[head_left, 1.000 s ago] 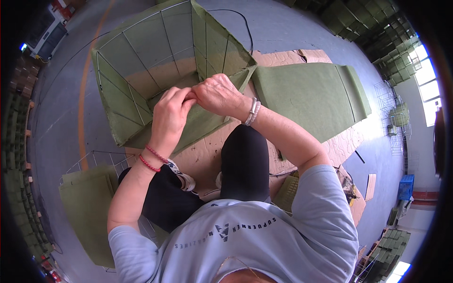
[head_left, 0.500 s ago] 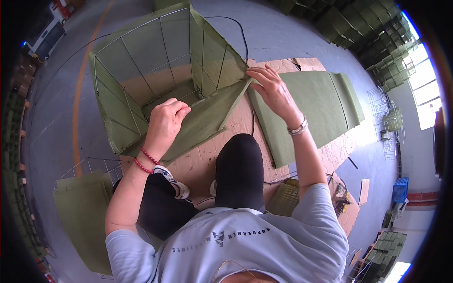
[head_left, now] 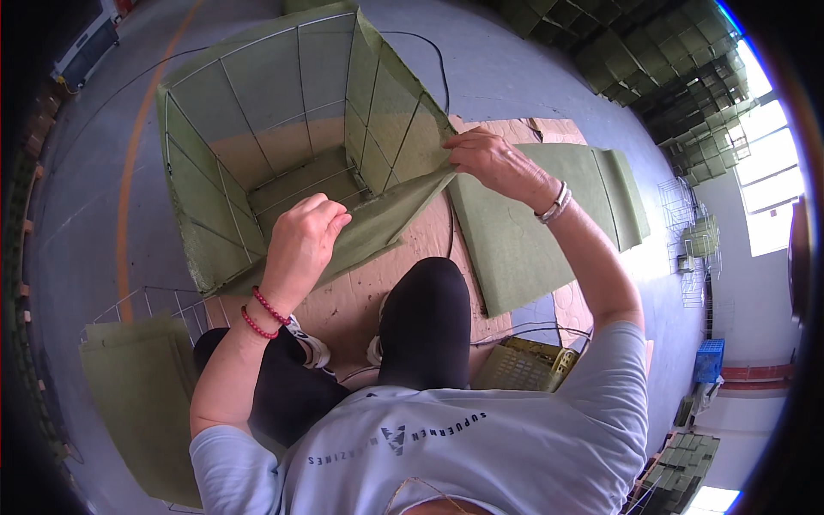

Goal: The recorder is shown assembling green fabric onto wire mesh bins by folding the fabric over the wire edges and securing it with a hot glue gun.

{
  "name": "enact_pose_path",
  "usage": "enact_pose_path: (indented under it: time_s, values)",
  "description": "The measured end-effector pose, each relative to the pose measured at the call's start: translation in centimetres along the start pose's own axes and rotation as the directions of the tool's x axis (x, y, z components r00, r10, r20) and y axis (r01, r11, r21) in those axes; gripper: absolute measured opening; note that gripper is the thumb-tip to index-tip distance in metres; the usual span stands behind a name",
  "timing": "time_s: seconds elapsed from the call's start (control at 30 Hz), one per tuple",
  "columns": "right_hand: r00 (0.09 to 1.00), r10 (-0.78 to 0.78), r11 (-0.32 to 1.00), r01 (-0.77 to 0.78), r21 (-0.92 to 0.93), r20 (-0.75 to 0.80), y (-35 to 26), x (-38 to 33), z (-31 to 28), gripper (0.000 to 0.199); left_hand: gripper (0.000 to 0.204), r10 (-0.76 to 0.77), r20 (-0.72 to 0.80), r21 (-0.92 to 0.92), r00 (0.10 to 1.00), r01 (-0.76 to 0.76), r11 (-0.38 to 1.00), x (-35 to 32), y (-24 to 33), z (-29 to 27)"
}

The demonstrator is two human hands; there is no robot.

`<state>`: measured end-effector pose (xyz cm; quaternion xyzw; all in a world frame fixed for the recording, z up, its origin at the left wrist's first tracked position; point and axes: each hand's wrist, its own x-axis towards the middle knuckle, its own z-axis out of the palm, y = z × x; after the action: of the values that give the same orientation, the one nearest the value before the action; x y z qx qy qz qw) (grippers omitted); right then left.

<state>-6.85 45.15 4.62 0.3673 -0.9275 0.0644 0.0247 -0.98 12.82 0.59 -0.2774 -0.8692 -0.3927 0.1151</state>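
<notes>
A green felt flap [head_left: 378,225] hangs off the front of a wire-framed green felt box [head_left: 283,163] lying on brown cardboard [head_left: 378,292] on the floor. The left hand [head_left: 300,240] pinches the flap's lower edge in a closed grip; the right hand [head_left: 489,159] pinches its upper corner beside a flat green felt sheet [head_left: 541,232].

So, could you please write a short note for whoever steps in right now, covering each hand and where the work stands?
Left hand: closed on the near edge of the green felt flap.
Right hand: pinching the same flap at its far corner, against the wire basket frame.
Things: the frame stands open-topped on cardboard on the floor; a flat green felt sheet lies to its right, a yellow crate by the right knee.
Done: felt lines the frame's walls and bottom.
Left: the near flap hangs loose outside the frame, apparently not yet fixed.
</notes>
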Motion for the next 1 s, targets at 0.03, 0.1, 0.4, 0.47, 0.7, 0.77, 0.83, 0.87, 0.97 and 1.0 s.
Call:
enact_pose_path:
  time_s: [0.03,0.1,0.4,0.47,0.7,0.77,0.83,0.87,0.97,1.0]
  values:
    - [0.998,-0.005,1.000,0.006,-0.018,0.066,0.1,0.3,-0.2,0.022,0.015,-0.002,-0.003,-0.008,1.000,0.002,1.000,0.0,-0.2,0.1]
    - [0.998,-0.025,0.999,0.027,-0.044,0.061,-0.3,0.6,0.0,0.024,0.015,0.009,-0.024,-0.003,1.000,-0.009,1.000,-0.2,-0.6,0.2]
    - [0.921,-0.153,0.979,0.093,-0.179,-0.357,-0.6,-0.9,0.4,0.029,0.012,0.048,-0.061,0.009,0.997,-0.048,0.999,-0.2,-0.8,0.2]
    - [0.838,-0.176,0.958,0.024,-0.287,-0.516,-0.7,-3.0,2.5,0.027,0.012,0.056,-0.071,0.014,0.996,-0.055,0.998,-0.1,-0.6,0.4]
    - [0.851,-0.099,0.977,-0.014,-0.211,-0.515,-0.4,-2.5,4.6,0.026,0.011,0.041,-0.075,0.035,0.996,-0.039,0.999,-0.1,-0.3,0.7]
    - [0.883,-0.188,0.975,0.114,-0.192,-0.430,0.5,-1.7,3.6,0.028,0.012,0.039,-0.073,0.031,0.997,-0.036,0.999,-0.1,-0.4,0.5]
    - [0.909,-0.204,0.974,0.153,-0.164,-0.362,1.1,-1.2,2.6,0.028,0.012,0.035,-0.076,0.028,0.996,-0.033,0.999,0.0,-0.4,0.4]
    - [0.927,-0.228,0.971,0.194,-0.138,-0.298,1.4,-0.9,2.0,0.027,0.013,0.040,-0.056,0.050,0.998,-0.037,0.998,0.1,-0.2,0.5]
    - [0.960,-0.234,0.972,0.230,-0.044,-0.156,1.6,0.1,0.1,0.021,0.016,0.039,-0.023,0.064,0.999,-0.038,0.997,0.2,0.1,0.5]
    - [0.961,-0.232,0.973,0.228,-0.045,-0.149,1.8,0.5,-0.3,0.021,0.016,0.037,-0.010,0.061,0.999,-0.036,0.997,0.2,0.1,0.5]
